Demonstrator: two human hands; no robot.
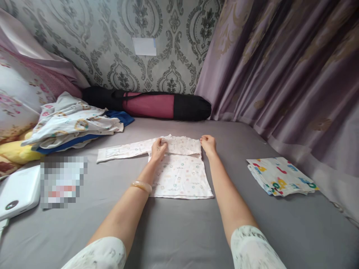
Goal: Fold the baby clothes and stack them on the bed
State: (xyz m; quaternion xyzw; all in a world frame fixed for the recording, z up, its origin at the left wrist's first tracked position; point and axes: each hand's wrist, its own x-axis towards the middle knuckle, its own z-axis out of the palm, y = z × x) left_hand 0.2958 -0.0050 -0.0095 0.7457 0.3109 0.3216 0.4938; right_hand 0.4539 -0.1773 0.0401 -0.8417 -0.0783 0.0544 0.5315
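Note:
A small white patterned shirt [182, 175] lies on the grey bed sheet [179, 231]. One sleeve stretches out to the left, while the other is folded across the upper body of the shirt. My left hand [158, 149], below a pale bangle, pinches the fabric near the left shoulder. At the right edge of the shirt's upper part, my right hand [208, 145] is closed with its fingertips on the cloth.
Folded colourful-print cloth [280, 175] lies at right. At left are piled clothes [75, 119], a white device [21, 192] with a cable, and a blurred item [63, 181]. A black and red bag [148, 105] lies along the wall, beside purple curtains [252, 67].

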